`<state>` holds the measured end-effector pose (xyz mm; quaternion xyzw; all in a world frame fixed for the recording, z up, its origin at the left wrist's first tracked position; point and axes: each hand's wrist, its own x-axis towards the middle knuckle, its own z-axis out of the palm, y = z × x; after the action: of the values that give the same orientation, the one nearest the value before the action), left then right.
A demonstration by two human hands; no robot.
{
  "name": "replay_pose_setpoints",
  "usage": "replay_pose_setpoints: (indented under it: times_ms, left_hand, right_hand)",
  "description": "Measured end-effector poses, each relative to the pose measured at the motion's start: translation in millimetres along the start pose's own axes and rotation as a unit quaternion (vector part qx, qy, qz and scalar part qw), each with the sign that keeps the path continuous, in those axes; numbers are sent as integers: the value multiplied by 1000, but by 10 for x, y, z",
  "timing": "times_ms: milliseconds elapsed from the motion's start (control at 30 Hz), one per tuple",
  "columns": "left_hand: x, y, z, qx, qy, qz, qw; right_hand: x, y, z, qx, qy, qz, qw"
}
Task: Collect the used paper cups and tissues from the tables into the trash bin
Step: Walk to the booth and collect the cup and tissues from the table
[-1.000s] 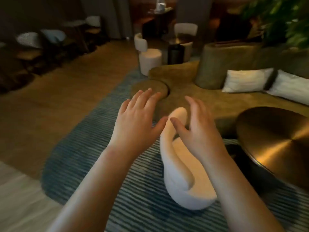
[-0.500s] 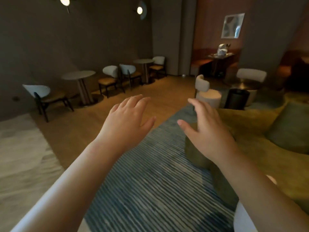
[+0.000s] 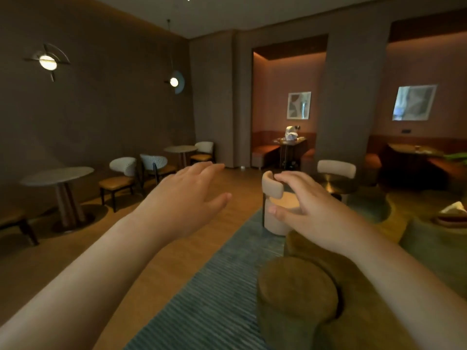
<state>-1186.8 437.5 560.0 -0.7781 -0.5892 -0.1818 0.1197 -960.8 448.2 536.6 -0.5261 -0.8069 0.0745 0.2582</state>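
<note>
My left hand (image 3: pixel 184 200) and my right hand (image 3: pixel 305 208) are both stretched out in front of me at chest height, palms down, fingers spread, holding nothing. Far ahead, in a lit alcove, a dark table (image 3: pixel 290 142) carries pale crumpled things (image 3: pixel 291 133) that are too small to identify. Another alcove table (image 3: pixel 414 149) at the far right bears small items I cannot make out. No trash bin is plainly visible; my right hand hides the spot behind the beige chair.
A beige round chair (image 3: pixel 274 205) stands just beyond my right hand. An olive sofa with a round end (image 3: pixel 298 294) fills the lower right. A striped blue rug (image 3: pixel 222 286) runs ahead. Round tables (image 3: pixel 58 176) and chairs (image 3: pixel 121 175) line the left wall.
My view has swung up from the white chair and brass table at my feet to the room ahead. Both hands stayed out in front, open and empty.
</note>
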Motion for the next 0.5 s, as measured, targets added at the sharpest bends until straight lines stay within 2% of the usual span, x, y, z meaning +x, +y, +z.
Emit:
replay_pose_setpoints:
  times_ms: [133,367,500]
  left_hand:
    - [783,-391,320,0,6,1,1000]
    - [1881,-1277,901,22,61,-13,998]
    - [2512,-1871,1339,-7,57,-25,998]
  right_hand:
    - [904,234,69,-4,35,-13,999]
    - [2470,420,608,15,40,-22,999]
    - [3276,552,1012,15,103,-25,994]
